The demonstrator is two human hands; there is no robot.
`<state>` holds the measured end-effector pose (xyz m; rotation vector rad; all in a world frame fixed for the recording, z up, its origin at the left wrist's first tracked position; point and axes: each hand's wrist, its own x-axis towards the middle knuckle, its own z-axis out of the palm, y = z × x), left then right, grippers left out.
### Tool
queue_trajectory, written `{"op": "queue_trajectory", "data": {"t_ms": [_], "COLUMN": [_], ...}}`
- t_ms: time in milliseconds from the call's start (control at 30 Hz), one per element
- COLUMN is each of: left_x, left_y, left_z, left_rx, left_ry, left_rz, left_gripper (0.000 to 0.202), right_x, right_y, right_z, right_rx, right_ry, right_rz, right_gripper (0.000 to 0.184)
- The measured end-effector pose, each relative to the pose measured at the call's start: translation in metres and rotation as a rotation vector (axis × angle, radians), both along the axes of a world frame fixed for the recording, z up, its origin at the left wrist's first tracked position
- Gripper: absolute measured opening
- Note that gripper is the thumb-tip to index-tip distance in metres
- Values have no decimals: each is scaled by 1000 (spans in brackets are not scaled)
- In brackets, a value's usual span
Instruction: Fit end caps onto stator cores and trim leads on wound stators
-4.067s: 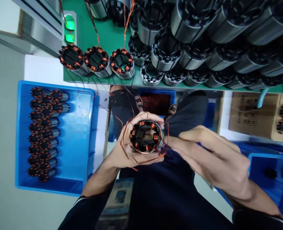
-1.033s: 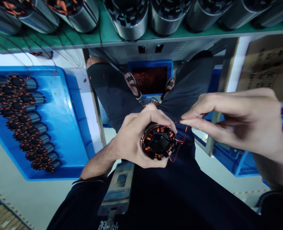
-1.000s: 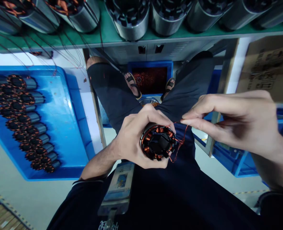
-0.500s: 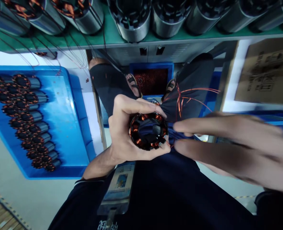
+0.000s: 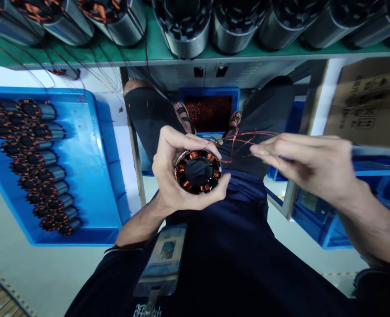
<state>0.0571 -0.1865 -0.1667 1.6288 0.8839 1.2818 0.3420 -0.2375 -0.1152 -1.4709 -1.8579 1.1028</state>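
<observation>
The left hand (image 5: 168,176) is raised in front of the body, forearm coming up from the lower left and wrist bent so the palm faces right. Its grip is wrapped round a wound stator (image 5: 198,171): the fingers (image 5: 188,140) curl over the top of the rim and the thumb presses up from below, so the open end with its ring of copper coils faces the camera. The stator is held in the air above the lap, clear of any surface.

The right hand (image 5: 313,167) reaches in from the right, forearm slanting up from the lower right corner, back of the hand upward and fingers stretched out toward the stator. Its grip is pressed together at the fingertips on a bundle of loose copper leads (image 5: 244,138) – thin reddish wires that run from the top right of the stator to those fingertips and fan out a little beyond them. The hand is slightly blurred, so which fingers do the pinching cannot be told.

To the left lies a blue tray (image 5: 95,185) with rows of finished stators (image 5: 32,158) on their sides. Along the top runs a green surface (image 5: 155,46) bearing upright steel cores (image 5: 184,26), some trailing wire over the edge. Below it – between the sandalled feet – sits a blue bin (image 5: 211,91) of copper scrap. A cardboard box (image 5: 369,101) stands at the right
</observation>
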Motion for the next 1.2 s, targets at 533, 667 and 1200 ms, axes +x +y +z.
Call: {"op": "queue_trajectory", "data": {"t_ms": [533,667,1200], "left_x": [-25,-37,-24], "left_y": [4,3,5], "left_z": [-6,-16,17], "left_rx": [212,330,120], "left_ry": [226,480,51], "left_rz": [-189,-130,-133], "left_gripper": [54,48,38], "right_x": [-5,-11,-56], "right_y": [29,24,28], "right_z": [-29,-10,33], "right_rx": [-61,106,12], "right_ry": [-41,-150,91], "right_rz": [18,-154,367], "right_gripper": [24,18,19]}}
